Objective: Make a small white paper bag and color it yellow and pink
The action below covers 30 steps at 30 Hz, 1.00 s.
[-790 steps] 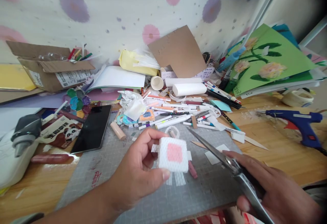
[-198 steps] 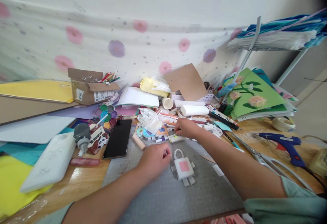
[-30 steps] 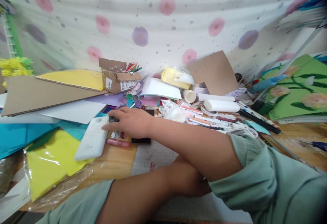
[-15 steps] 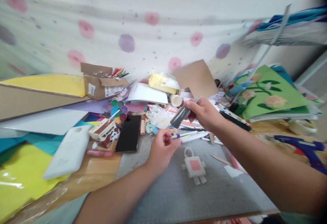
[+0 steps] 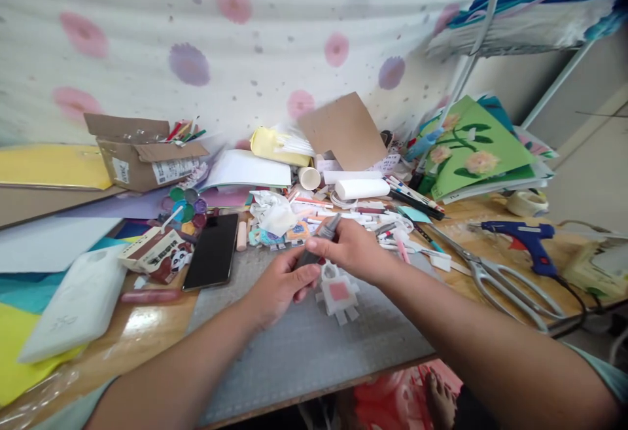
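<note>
Both my hands have come together over the grey cutting mat (image 5: 255, 351), around a grey tube with a pointed tip (image 5: 330, 224). My left hand (image 5: 282, 286) is closed round the tube's lower body. At the upper part, near the tip, my right hand (image 5: 356, 250) grips it between thumb and fingers, which cover much of it. Just below my right hand lies a small whitish, robot-shaped figure (image 5: 339, 292) with a pink square on its front and a loop at its top.
Left of the mat are a black phone (image 5: 212, 251), a panda-printed carton (image 5: 159, 253) and a white phone case (image 5: 76, 302). Several pens and scraps fill the back. To the right lie scissors (image 5: 490, 273) and a blue glue gun (image 5: 524, 237).
My right hand has brought the grey tube down and left to my left hand, which has closed on it. The camera view has swung to the right.
</note>
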Motion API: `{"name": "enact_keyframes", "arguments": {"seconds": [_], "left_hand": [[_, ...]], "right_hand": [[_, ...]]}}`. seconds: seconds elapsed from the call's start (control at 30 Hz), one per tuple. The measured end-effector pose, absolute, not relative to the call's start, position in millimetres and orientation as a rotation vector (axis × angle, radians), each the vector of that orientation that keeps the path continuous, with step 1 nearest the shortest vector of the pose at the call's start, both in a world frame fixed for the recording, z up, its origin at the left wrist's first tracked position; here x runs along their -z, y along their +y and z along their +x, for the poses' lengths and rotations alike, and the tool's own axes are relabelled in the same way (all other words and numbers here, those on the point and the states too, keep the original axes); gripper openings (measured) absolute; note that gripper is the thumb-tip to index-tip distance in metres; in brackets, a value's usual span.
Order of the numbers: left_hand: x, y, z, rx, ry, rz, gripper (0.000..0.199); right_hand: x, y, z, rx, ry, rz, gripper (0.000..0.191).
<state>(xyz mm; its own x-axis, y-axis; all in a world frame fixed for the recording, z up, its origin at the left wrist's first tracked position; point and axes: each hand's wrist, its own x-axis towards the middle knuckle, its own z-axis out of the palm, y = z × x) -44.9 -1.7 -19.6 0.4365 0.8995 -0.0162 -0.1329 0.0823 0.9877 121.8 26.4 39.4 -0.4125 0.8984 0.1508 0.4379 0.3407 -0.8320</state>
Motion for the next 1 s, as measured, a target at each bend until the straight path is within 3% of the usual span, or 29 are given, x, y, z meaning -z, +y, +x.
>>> {"name": "enact_keyframes", "arguments": {"seconds": [0.47,0.83,1.0], "left_hand": [[25.0,-7.6,-47.1,-0.801,0.847,1.395,0.043],[29.2,-7.5,-46.2,-0.799,0.901,1.451,0.038],[28.5,-3.5,-45.3,-0.803,0.956,1.405,0.052]], "right_hand": [[-25.9,16.8,119.6,-1.072,-1.937,-1.127,0.031],[-12.3,16.5,126.8,-1.12,-1.839,-0.972,0.04],[-20.9,25.6,140.2,-1.004,-1.844,-1.093,0.035]]}}
